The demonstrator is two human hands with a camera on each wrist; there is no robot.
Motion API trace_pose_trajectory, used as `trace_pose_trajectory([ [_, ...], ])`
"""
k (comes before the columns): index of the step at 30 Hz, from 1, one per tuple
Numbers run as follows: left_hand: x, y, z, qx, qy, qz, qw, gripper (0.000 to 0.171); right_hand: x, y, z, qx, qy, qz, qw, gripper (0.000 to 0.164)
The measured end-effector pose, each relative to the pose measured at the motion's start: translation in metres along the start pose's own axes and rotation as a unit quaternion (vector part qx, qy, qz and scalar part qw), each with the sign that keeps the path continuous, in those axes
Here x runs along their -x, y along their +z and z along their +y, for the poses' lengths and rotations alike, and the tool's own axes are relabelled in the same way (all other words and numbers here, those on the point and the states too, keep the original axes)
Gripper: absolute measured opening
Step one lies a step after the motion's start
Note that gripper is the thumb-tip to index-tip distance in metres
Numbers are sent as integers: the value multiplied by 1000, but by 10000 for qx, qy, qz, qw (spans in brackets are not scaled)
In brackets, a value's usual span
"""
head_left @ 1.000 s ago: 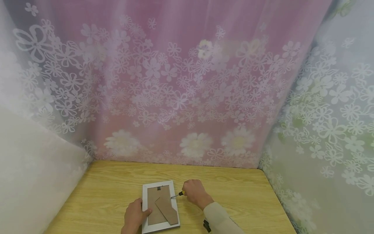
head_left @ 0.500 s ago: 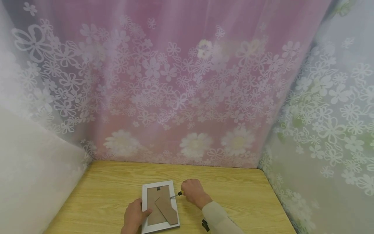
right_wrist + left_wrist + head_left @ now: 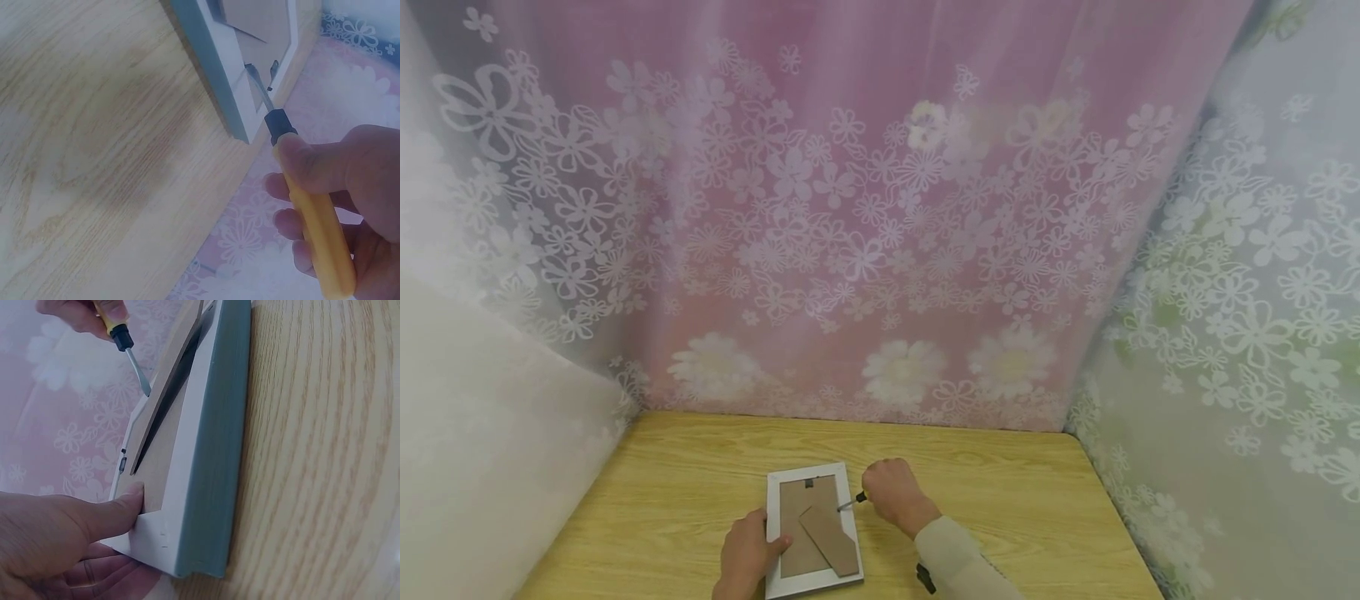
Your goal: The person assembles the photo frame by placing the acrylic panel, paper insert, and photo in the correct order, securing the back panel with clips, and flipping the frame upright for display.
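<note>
A white picture frame [image 3: 805,472] lies face down on the table, its brown backing board [image 3: 805,500] and slanted stand flap [image 3: 832,542] upward. My left hand [image 3: 747,548] grips the frame's left side, thumb pressing over the border onto the board, fingers at the outer edge. In my right hand [image 3: 893,493] is a screwdriver [image 3: 315,225] with a yellow handle and black collar, fingers curled round the handle. Its flat blade tip [image 3: 250,69] meets the inner edge of the frame's right border, beside the board. A small black tab [image 3: 808,482] shows at the board's top.
The wood-grain table [image 3: 1000,483] extends to both sides of the frame. Behind it hangs a pink flowered curtain [image 3: 850,250], with a pale flowered one [image 3: 1262,333] at the right and a white sheet [image 3: 490,433] at the left. A small black object [image 3: 926,578] sits by the right sleeve [image 3: 962,558].
My right hand and the screwdriver have shifted slightly left, the blade tip staying at the same border. My left hand and the frame stay practically still.
</note>
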State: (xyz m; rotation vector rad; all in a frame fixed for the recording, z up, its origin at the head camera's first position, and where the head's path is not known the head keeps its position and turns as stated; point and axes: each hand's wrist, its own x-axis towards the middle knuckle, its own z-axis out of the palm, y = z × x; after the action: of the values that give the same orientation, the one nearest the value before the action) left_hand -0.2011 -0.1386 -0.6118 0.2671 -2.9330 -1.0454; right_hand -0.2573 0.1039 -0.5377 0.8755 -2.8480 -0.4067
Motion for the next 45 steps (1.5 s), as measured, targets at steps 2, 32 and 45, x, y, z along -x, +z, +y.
trace_pose_trajectory([
  [2,0,0,0,-15,-2,1,10000,47,0,-1,-1,93,-17,2,10000,20],
  [32,0,-1,2,-22,-7,-34,10000,44,-10,-16,-26,1765,-773,292,9808,16],
  [45,-1,-2,0,39,-2,-76,10000,43,-11,-20,-35,2090,-930,315,9730,16],
])
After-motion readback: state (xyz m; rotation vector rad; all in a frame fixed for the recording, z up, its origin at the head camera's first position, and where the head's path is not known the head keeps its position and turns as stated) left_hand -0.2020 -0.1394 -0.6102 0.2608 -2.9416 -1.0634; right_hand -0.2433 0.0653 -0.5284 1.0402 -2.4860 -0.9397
